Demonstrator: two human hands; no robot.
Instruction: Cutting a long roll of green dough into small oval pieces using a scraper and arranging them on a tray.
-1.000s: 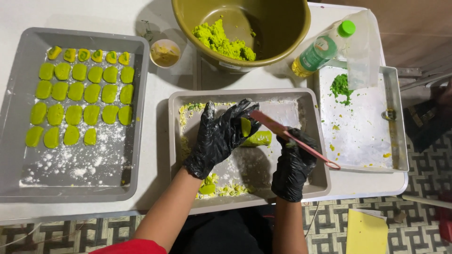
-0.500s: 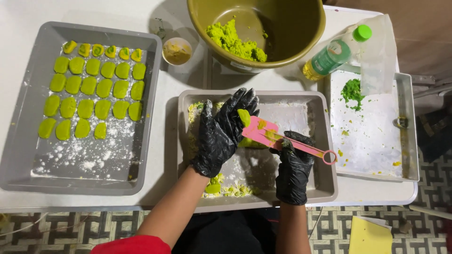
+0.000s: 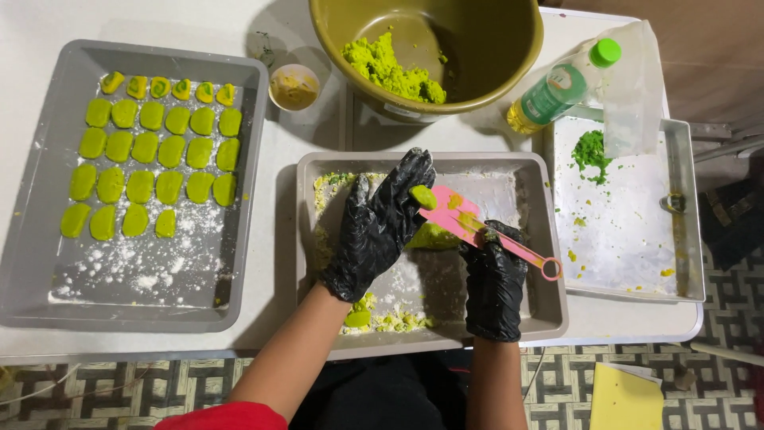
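Just above the middle grey tray [image 3: 549,239], both black-gloved hands met over a pink spatula [image 3: 477,227]. The right hand [image 3: 495,279] was closed around the spatula's handle, its blade smeared with green dough. The left hand [image 3: 380,227] was spread open, fingers reaching toward the blade, and a small green dough piece [image 3: 423,197] sat at its fingertips; whether it was pinched or only resting against the blade was hard to tell. A larger lump of dough [image 3: 434,236] lay in the tray beneath, partly hidden. To the left, a second grey tray [image 3: 32,199] held rows of flat green pieces [image 3: 151,171] on white flour. Behind stood a big bowl [image 3: 509,48] with loose green dough, a small cup [image 3: 294,86] and a bottle [image 3: 561,84] with a green cap, all on the white tabletop [image 3: 310,135].
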